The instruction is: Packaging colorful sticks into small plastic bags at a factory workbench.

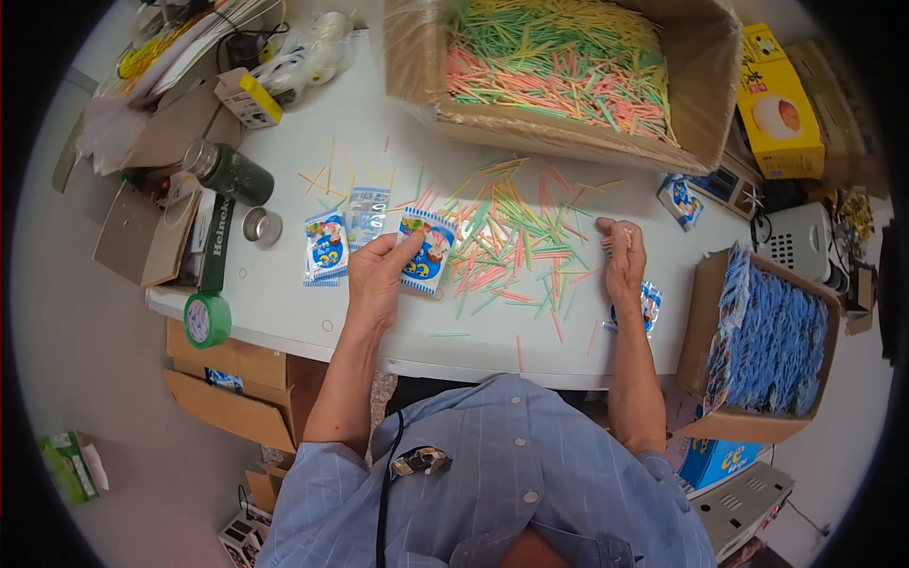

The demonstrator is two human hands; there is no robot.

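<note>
My left hand [377, 273] pinches a blue and white printed packet [425, 254], thumb on its front, above the white table. To the right of a loose pile of thin pink, green and yellow sticks [516, 237], my right hand [623, 260] is curled with its fingers drawn together. Some pinkish strips show at those fingers, too small to make out. Left of my left hand lie another such packet [325, 248] and a clear, blue-edged packet [367, 213]. One more packet [650, 308] is partly hidden beneath my right wrist.
A plastic-lined carton [559, 128] full of sticks stands at the back. On the right, a carton [705, 331] holds many blue packets. A dark green flask [237, 173], a metal cup [262, 225] and green tape [206, 319] stand left. A packet [680, 202] lies back right.
</note>
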